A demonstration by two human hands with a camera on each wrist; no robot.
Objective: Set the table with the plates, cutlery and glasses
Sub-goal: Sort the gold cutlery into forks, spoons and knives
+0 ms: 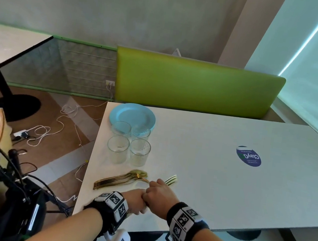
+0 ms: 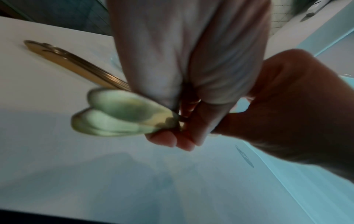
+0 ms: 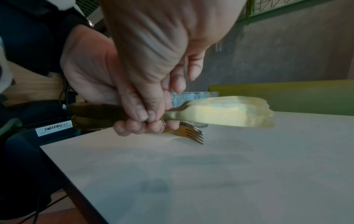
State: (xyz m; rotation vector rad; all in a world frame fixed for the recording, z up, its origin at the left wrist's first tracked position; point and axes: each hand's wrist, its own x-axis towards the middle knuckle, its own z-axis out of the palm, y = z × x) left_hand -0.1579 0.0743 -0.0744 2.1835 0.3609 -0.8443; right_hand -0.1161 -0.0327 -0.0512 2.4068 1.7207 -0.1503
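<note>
Both hands meet low over the front left of the white table point(image 1: 217, 177). My left hand point(image 1: 136, 199) and right hand point(image 1: 160, 194) together grip a small bundle of gold spoons point(image 1: 140, 173). In the left wrist view the spoon bowls point(image 2: 118, 112) stick out past my left hand point(image 2: 172, 60), with the right hand point(image 2: 287, 106) beside it. The right wrist view shows my right hand point(image 3: 153, 53) curled round the blurred spoons point(image 3: 220, 112), whose handles run back into the left hand point(image 3: 88, 68). Gold forks point(image 3: 189, 133) lie on the table under them.
More gold cutlery point(image 1: 110, 182) lies fanned to the left of my hands, and fork tines point(image 1: 171, 180) show just beyond the right hand. Behind stand several clear glasses point(image 1: 129, 144) and a stack of light blue plates point(image 1: 132, 115). A blue round sticker point(image 1: 249, 156) marks the tabletop.
</note>
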